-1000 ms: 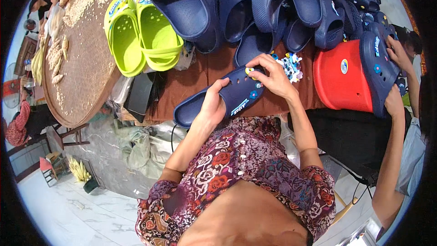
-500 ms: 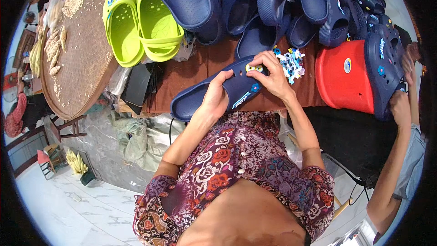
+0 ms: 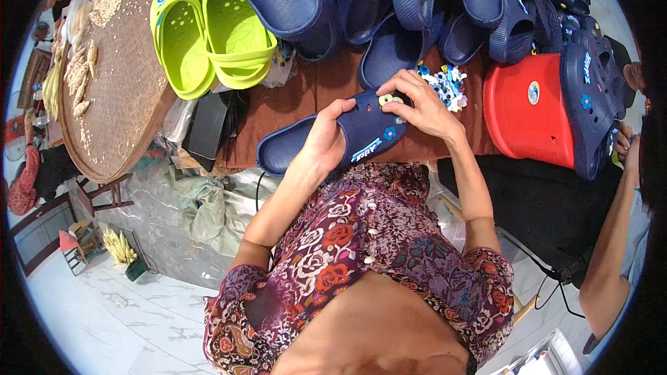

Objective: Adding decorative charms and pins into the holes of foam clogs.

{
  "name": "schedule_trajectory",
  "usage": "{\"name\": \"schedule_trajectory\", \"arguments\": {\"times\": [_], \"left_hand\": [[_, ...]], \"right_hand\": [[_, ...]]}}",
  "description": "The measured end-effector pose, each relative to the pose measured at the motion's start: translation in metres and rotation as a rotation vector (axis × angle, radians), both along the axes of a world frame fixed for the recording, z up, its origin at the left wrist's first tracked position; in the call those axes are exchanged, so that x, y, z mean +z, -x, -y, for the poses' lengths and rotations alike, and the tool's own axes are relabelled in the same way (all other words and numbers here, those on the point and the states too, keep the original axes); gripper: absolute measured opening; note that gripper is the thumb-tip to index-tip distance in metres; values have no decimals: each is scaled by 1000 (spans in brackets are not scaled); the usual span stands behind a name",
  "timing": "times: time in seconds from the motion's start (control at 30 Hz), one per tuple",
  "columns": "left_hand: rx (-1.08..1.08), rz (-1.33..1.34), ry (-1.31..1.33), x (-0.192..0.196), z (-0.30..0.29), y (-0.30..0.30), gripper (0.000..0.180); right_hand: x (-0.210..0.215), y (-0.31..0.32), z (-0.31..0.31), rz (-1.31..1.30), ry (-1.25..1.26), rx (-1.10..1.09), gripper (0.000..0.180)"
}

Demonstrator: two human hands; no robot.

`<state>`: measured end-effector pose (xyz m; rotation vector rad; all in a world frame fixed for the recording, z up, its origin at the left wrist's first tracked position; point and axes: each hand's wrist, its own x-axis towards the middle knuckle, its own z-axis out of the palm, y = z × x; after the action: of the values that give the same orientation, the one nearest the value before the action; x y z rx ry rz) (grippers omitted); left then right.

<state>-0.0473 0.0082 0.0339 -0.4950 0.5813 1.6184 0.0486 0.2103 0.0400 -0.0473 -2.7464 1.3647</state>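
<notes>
A navy clog [image 3: 285,153] lies across the front of the brown cloth, toe to the right. My left hand [image 3: 325,137] grips it, thumb over the upper and fingers hidden beneath. My right hand [image 3: 425,105] bends over the toe, thumb and fingers closed about a round yellow-and-white eye-like charm [image 3: 387,100] on the upper. Lower on the same clog sit a blue flower charm [image 3: 390,133] and a blue-and-white lettered charm [image 3: 367,150]. Just beyond my right hand is a heap of small colourful charms [image 3: 451,90].
Several navy clogs [image 3: 278,0] line the back beside a lime-green pair [image 3: 184,55]. At right stands a red tub [image 3: 521,121] with a decorated navy clog [image 3: 587,111] against it; another person's arm [image 3: 611,250] is close by. A woven tray [image 3: 125,83] holds corn kernels at left.
My right thumb and fingers have shifted slightly on the charm, and the held clog has tilted a little. At far right, the other person's hand has moved away from the decorated clog's heel.
</notes>
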Motion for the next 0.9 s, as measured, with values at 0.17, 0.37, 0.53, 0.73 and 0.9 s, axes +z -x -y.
{"name": "schedule_trajectory", "arguments": {"times": [0.17, 0.37, 0.53, 0.73, 0.9], "left_hand": [[-1, -51, 27, -4, -2, -1, 41], [11, -210, 89, 14, -5, -10, 40], [34, -306, 126, 17, -6, -13, 39], [7, -315, 164, 25, -4, -17, 40], [-33, -393, 170, 20, -2, -24, 40]], "right_hand": [[0, 2, 4, -11, 35, -11, 22], [-10, -3, -2, -41, 183, -7, 16], [-3, -6, 3, -26, 156, -63, 15], [-10, -7, -2, -19, 226, -83, 27], [-13, -6, -2, -1, 316, -103, 45]]}}
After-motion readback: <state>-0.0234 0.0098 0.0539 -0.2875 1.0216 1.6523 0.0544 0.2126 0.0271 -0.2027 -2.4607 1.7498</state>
